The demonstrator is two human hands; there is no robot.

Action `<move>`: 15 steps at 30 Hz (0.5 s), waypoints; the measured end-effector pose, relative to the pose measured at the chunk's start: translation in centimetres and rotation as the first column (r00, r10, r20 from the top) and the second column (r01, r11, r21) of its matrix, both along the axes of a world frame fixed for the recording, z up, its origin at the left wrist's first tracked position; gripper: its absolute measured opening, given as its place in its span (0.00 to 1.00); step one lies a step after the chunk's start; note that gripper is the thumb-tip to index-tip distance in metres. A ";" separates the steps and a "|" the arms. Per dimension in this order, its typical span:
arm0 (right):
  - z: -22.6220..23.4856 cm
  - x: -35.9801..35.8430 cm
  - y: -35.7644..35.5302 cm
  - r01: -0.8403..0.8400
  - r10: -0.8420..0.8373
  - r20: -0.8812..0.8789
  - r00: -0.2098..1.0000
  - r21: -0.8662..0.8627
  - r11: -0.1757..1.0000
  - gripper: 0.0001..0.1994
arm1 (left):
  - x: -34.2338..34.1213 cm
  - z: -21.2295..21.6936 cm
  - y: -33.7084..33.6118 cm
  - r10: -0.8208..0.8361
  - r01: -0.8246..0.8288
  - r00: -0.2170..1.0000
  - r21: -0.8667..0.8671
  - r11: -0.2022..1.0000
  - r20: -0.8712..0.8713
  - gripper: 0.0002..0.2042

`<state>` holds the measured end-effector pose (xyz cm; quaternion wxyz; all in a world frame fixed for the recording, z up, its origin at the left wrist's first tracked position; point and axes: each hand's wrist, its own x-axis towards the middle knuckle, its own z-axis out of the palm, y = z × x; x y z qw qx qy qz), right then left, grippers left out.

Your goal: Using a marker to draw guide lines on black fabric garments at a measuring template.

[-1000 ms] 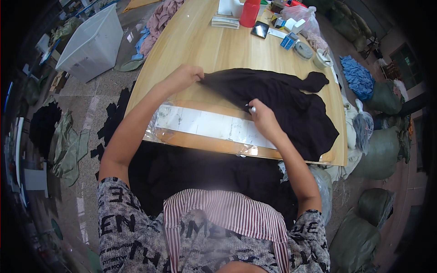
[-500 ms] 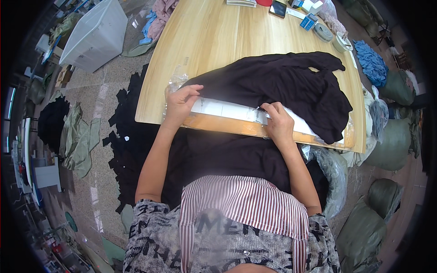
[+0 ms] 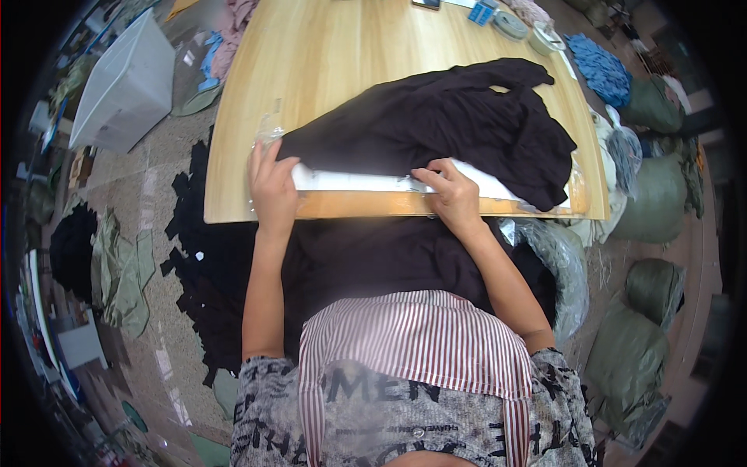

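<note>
A black garment point(image 3: 443, 124) lies spread on a wooden table point(image 3: 327, 62), over a clear plastic bag with a white insert point(image 3: 366, 182) along the table's near edge. My left hand point(image 3: 272, 187) grips the bag's left end, fingers pressed on the plastic by the garment's hem. My right hand point(image 3: 451, 194) pinches the bag's near edge at the middle, just below the garment. More black cloth point(image 3: 373, 249) hangs from the table's edge down to my lap.
Tape rolls point(image 3: 513, 23) and small items sit at the table's far end. A blue cloth point(image 3: 599, 66) and green sacks point(image 3: 654, 194) stand on the right. A white bin point(image 3: 124, 86) and black fabric scraps point(image 3: 194, 265) are on the floor to the left.
The garment and bag have come nearer the table's front edge. Both hands have drawn back toward me, the left to the bag's left end, the right to its middle.
</note>
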<state>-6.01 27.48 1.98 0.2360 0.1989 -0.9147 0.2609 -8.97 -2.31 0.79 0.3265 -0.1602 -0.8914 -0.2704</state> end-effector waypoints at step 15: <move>0.8 -0.4 0.6 0.031 -0.012 0.137 0.990 -0.139 0.990 0.15 | 4.3 0.5 11.0 -0.255 0.357 0.871 -0.183 0.916 0.420 0.35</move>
